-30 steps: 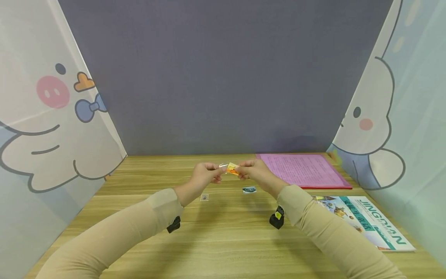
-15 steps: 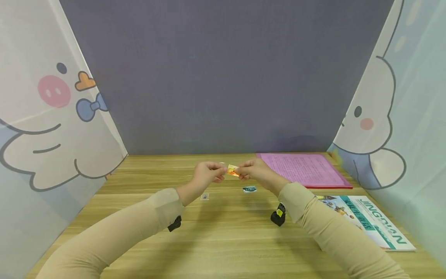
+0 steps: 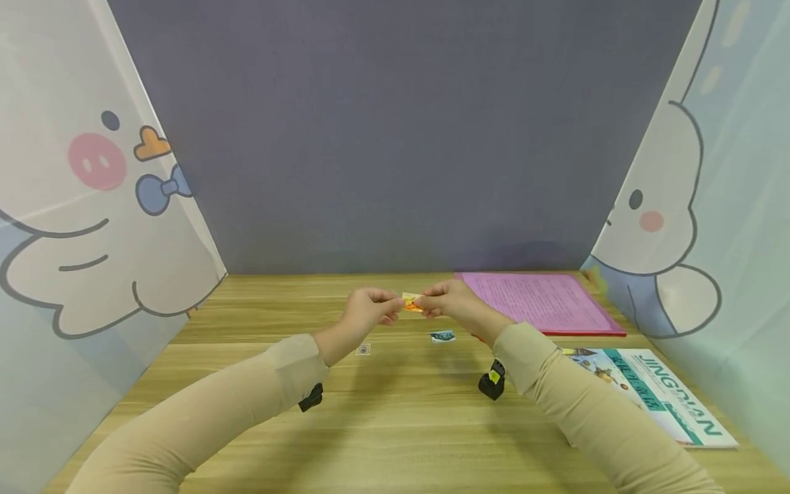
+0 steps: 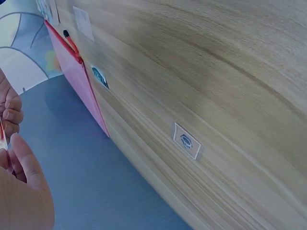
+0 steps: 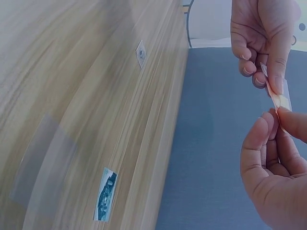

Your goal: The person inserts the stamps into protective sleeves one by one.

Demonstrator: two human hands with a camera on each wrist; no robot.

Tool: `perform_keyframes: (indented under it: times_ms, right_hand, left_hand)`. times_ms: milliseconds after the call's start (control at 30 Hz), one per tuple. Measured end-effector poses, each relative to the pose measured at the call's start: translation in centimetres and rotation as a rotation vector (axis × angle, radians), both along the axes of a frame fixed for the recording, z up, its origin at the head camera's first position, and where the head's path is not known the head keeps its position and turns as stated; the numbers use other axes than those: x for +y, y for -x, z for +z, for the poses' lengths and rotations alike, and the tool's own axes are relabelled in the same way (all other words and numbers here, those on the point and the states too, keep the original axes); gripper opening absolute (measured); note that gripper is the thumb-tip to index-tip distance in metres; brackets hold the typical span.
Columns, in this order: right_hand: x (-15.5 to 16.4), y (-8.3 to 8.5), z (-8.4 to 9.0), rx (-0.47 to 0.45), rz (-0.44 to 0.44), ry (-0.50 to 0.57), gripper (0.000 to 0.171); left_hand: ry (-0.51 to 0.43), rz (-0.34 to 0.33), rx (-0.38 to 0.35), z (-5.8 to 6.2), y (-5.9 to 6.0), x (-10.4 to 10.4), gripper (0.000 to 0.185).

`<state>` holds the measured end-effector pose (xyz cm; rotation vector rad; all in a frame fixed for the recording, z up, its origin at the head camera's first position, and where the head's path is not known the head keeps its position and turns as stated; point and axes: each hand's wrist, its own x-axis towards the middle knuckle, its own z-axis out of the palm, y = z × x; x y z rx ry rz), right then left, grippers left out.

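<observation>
Both hands, left hand (image 3: 369,310) and right hand (image 3: 448,302), pinch the orange sticker (image 3: 411,302) above the table (image 3: 395,412); looks mid-peel, next needs a careful pull to separate film.

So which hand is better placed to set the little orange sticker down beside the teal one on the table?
Probably the right hand: it pinches the orange sticker, and the teal sticker lies nearly under it. The left hand is farther off.

2 hands (image 3: 370,312) (image 3: 453,305), 3 small stickers: 1 orange (image 3: 411,302), 1 teal (image 3: 441,336), 1 grey (image 3: 363,350); 1 pink folder (image 3: 537,302); 1 magazine (image 3: 654,394); 1 desk (image 3: 395,425).
</observation>
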<state>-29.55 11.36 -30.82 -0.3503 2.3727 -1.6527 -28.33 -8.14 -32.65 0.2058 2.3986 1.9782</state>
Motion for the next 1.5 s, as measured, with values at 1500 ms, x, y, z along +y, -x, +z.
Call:
perform_keyframes:
  times_ms: [1500]
  right_hand:
    - [0.9, -0.3, 0.1, -0.011, -0.003, 0.178, 0.026]
  left_hand:
    - [-0.134, 0.019, 0.001, 1.0, -0.5, 1.3, 0.019]
